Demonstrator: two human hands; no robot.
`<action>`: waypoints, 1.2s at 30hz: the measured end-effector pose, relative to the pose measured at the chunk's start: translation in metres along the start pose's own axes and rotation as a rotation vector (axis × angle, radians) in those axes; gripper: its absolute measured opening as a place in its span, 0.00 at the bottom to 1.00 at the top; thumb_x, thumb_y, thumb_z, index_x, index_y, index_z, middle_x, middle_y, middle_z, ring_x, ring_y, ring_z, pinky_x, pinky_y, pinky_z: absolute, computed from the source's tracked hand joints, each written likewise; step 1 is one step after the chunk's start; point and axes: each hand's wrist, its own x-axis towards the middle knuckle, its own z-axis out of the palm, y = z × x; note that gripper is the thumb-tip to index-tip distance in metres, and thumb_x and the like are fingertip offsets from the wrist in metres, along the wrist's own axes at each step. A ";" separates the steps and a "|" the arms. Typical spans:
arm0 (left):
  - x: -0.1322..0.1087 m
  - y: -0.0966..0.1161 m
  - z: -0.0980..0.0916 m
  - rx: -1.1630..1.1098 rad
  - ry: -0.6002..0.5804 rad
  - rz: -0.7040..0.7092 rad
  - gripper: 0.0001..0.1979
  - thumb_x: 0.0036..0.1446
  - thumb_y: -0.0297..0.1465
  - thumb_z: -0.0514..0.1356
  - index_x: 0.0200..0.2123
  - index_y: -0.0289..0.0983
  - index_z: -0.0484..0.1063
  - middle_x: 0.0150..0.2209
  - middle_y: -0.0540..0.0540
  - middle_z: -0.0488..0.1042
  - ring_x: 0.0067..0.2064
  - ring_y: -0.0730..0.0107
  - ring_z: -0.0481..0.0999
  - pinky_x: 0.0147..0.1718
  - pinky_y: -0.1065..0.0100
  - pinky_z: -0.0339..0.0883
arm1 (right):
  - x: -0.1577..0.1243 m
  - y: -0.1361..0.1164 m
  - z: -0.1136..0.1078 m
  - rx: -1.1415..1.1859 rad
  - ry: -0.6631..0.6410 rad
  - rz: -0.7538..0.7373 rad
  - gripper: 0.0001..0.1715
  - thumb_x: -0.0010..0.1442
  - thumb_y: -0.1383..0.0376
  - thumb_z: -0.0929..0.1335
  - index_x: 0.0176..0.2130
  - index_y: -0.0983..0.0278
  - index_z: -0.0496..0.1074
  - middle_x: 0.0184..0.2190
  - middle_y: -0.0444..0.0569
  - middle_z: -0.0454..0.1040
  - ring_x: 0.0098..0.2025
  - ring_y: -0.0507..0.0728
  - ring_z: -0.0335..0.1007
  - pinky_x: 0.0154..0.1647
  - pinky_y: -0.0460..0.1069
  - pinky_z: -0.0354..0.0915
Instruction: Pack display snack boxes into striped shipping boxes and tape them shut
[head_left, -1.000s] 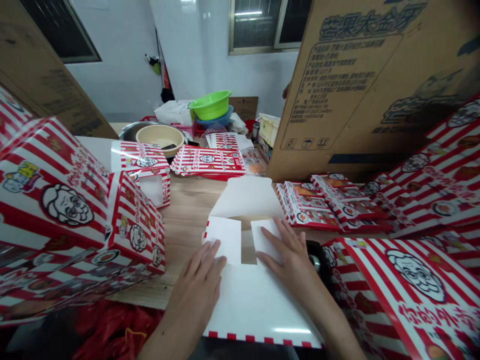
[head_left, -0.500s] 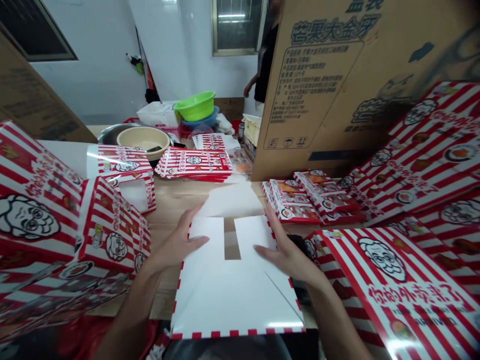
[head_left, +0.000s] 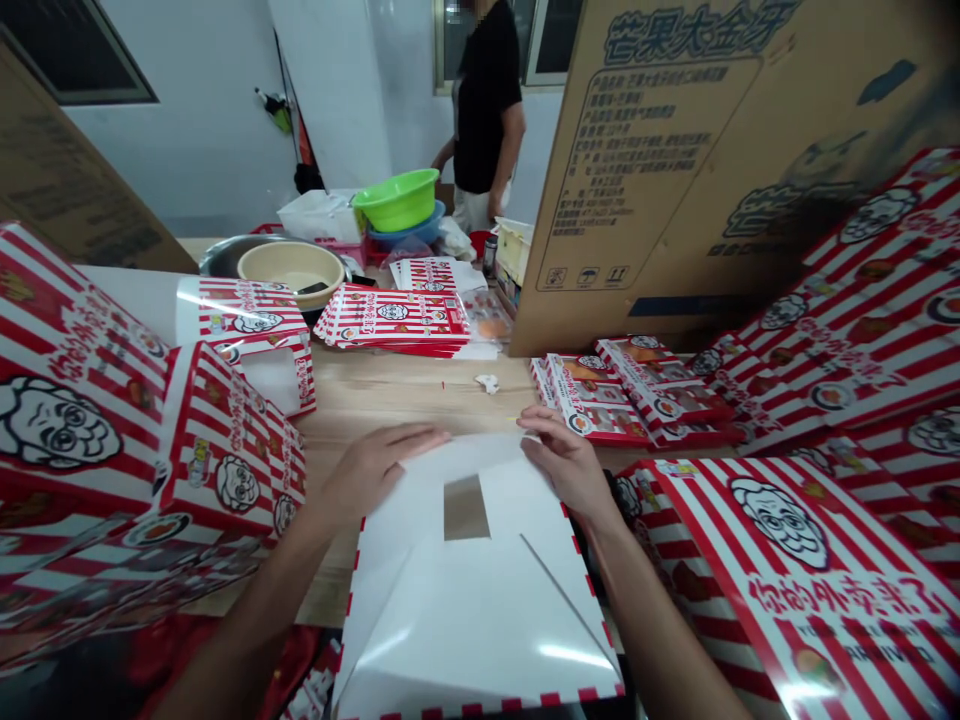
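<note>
A paper takeaway box (head_left: 480, 610), white inside with red-and-white edges, lies in front of me, partly folded. Its flaps surround a rectangular gap showing brownish grey. My left hand (head_left: 382, 462) rests at the far left corner, fingers stretched flat along the far edge and thumb against the white card. At the far right corner, the bent fingers and thumb of my right hand (head_left: 566, 462) close on the card's edge. Part of the far edge is hidden by my fingers.
Folded striped boxes (head_left: 225, 450) stand close on the left, more striped boxes (head_left: 780, 540) on the right. Packed flat boxes (head_left: 592, 400) lie by a tall cardboard carton (head_left: 637, 200). Behind are flat striped sheets (head_left: 394, 320), a cream basin (head_left: 291, 270), a green basin (head_left: 397, 200) and a standing person (head_left: 487, 110).
The far flap has come down over the two side flaps, and both hands have shifted to the far edge. A white scrap on the table is now visible. The person behind has moved left.
</note>
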 end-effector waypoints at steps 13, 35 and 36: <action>-0.016 0.007 -0.030 -0.157 -0.535 0.004 0.14 0.57 0.38 0.55 0.47 0.52 0.69 0.62 0.56 0.50 0.64 0.62 0.43 0.59 0.56 0.37 | -0.018 -0.032 0.000 -0.393 -0.341 0.044 0.15 0.51 0.56 0.69 0.37 0.60 0.66 0.55 0.53 0.57 0.59 0.60 0.50 0.57 0.57 0.49; -0.018 0.027 0.008 0.239 -0.270 -0.145 0.28 0.57 0.48 0.47 0.60 0.46 0.50 0.62 0.46 0.52 0.60 0.58 0.52 0.55 0.55 0.49 | -0.073 -0.031 -0.027 -0.588 0.003 0.044 0.22 0.59 0.60 0.62 0.53 0.57 0.61 0.60 0.49 0.52 0.61 0.57 0.47 0.59 0.55 0.51; -0.017 0.027 0.008 0.240 -0.262 -0.147 0.28 0.58 0.48 0.46 0.59 0.45 0.53 0.61 0.46 0.53 0.60 0.58 0.53 0.56 0.57 0.49 | -0.085 -0.030 -0.034 -0.620 0.052 0.052 0.20 0.59 0.60 0.62 0.52 0.57 0.63 0.59 0.50 0.55 0.60 0.57 0.50 0.58 0.55 0.53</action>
